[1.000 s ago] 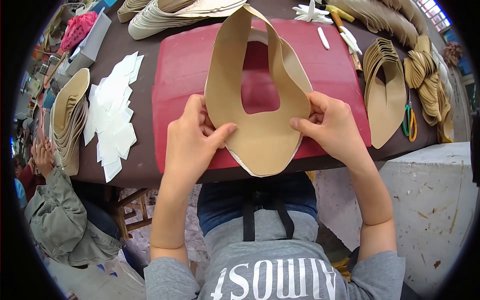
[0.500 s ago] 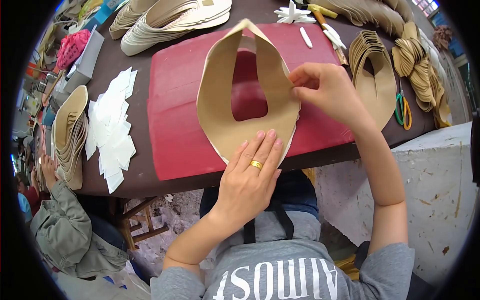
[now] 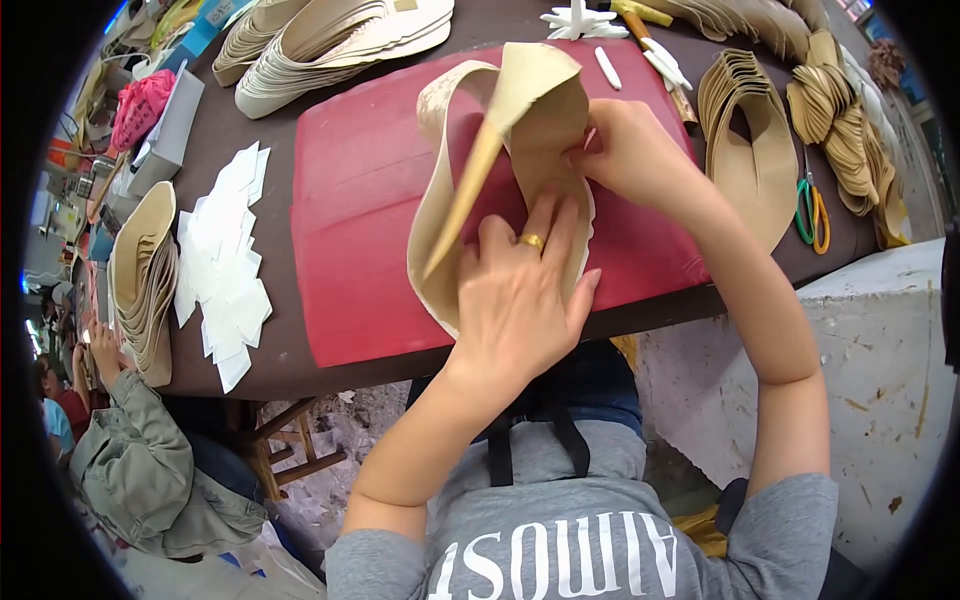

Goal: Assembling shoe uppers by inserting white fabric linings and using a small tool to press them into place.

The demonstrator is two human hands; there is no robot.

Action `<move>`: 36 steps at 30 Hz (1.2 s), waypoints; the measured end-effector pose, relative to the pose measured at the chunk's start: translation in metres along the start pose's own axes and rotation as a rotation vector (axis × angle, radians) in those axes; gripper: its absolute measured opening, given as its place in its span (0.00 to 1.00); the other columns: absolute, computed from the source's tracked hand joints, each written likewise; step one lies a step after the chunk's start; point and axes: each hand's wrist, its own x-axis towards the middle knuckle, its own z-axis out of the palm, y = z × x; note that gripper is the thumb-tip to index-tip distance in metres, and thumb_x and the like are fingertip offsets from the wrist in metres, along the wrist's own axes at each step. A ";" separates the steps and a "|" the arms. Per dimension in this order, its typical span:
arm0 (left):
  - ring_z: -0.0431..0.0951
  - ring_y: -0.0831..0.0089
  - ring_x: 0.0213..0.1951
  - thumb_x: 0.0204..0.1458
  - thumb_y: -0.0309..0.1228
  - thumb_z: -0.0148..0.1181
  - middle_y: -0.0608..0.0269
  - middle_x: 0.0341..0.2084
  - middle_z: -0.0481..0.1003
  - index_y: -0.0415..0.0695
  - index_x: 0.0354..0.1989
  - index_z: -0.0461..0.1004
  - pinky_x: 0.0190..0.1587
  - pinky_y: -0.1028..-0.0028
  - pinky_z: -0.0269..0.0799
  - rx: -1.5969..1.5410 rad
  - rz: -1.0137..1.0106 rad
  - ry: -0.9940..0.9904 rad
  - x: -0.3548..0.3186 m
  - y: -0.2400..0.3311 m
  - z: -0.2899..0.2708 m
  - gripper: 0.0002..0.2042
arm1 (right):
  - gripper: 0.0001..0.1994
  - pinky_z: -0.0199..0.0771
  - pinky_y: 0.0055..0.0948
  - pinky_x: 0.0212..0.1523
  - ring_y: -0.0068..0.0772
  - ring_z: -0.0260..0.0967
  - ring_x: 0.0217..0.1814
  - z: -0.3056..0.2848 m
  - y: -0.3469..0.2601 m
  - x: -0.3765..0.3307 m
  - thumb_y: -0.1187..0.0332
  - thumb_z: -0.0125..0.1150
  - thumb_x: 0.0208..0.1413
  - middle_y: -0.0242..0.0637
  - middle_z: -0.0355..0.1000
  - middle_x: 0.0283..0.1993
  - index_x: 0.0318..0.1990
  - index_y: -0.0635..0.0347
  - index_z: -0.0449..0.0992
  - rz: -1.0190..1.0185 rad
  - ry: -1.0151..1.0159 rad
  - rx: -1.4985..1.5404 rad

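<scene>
A tan shoe upper with a pale edge lies on the red mat before me. Its far end is folded over, and a narrow strip hangs across its opening. At the upper's right side, my right hand is closed, its thumb and fingers pinching the edge. My left hand, with a gold ring, rests over the near part, fingers reaching forward onto the inner face and thumb apart. Part of the upper is hidden beneath that hand.
Stacked uppers stand at the far left, with more at the right beside scissors. White pieces are spread left of the mat. A hammer lies at the back. Another person's sleeve shows at lower left.
The upper's far end has folded over and twisted from its spread shape. My left hand has slid forward and right onto it; my right hand has moved slightly farther away, still pinching the edge.
</scene>
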 end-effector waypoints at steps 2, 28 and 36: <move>0.73 0.58 0.40 0.47 0.38 0.58 0.60 0.58 0.67 0.45 0.57 0.67 0.42 0.68 0.70 0.007 -0.009 -0.037 0.004 -0.001 0.000 0.27 | 0.13 0.70 0.27 0.30 0.32 0.68 0.25 0.000 0.001 0.005 0.83 0.58 0.39 0.38 0.73 0.26 0.37 0.66 0.76 -0.065 0.036 -0.058; 0.70 0.61 0.34 0.51 0.33 0.54 0.54 0.41 0.74 0.35 0.50 0.71 0.32 0.69 0.66 0.166 0.002 0.170 0.020 -0.003 0.019 0.19 | 0.07 0.74 0.33 0.31 0.41 0.74 0.25 0.001 0.003 0.003 0.75 0.58 0.45 0.43 0.76 0.27 0.34 0.68 0.76 -0.094 0.003 -0.178; 0.67 0.63 0.27 0.49 0.30 0.53 0.50 0.32 0.74 0.32 0.45 0.72 0.31 0.71 0.65 0.371 0.092 0.261 0.031 0.000 0.031 0.17 | 0.06 0.70 0.37 0.28 0.42 0.70 0.24 -0.038 -0.006 0.013 0.73 0.59 0.43 0.40 0.75 0.27 0.31 0.62 0.76 -0.209 -0.043 -0.606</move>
